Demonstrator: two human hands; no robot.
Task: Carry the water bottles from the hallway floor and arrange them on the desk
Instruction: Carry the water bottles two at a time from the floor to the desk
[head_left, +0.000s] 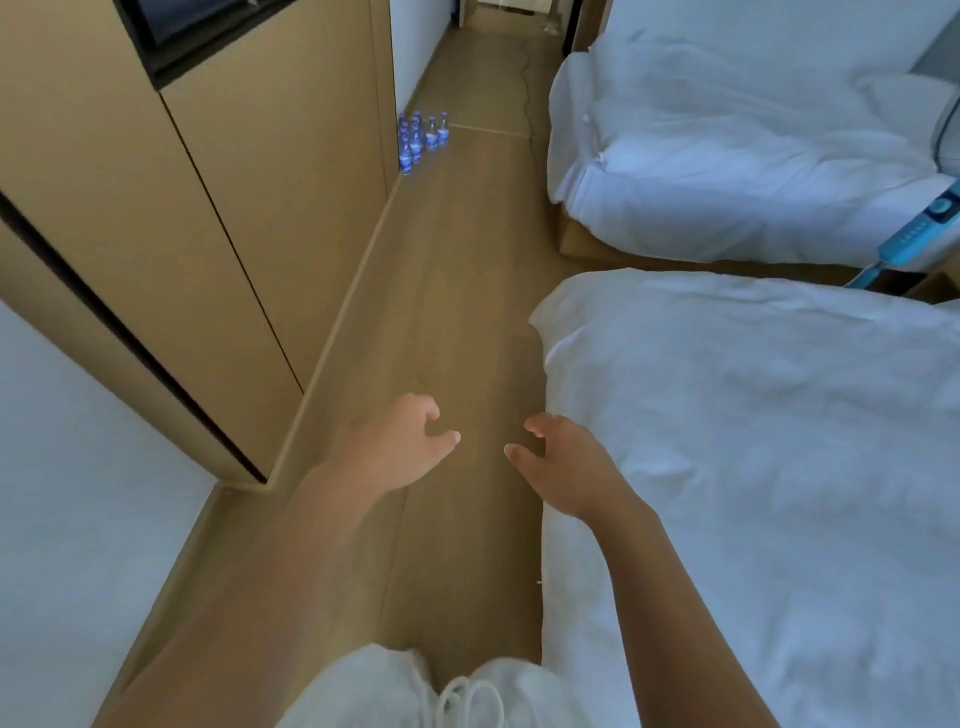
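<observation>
Five or so water bottles (420, 140) can be counted, maybe six, since they're bunched up tight and small in the view, so an exact number can't really be nailed down. They're stood upright on the wooden floor (452, 322), right against the base of the tan wardrobe (208, 208), at the far end of the walkway. Blue labels are seen on each one.

Two hands are held out low over the floor, well apart from the bottles, with a long stretch of bare floor between fingertips and the cluster. Nothing is gripped by either. The left hand (395, 447) is shown with fingers loosely curled and the thumb stuck out toward the middle. The right hand (566, 467) is much the same, fingers relaxed and slightly bent, thumb pointed inward, just beside the edge of the near bed (753, 441).

Two beds with white bedding are seen on the right, the second bed (727, 145) farther back. One blue device (930, 223) is spotted between them at the right edge.
</observation>
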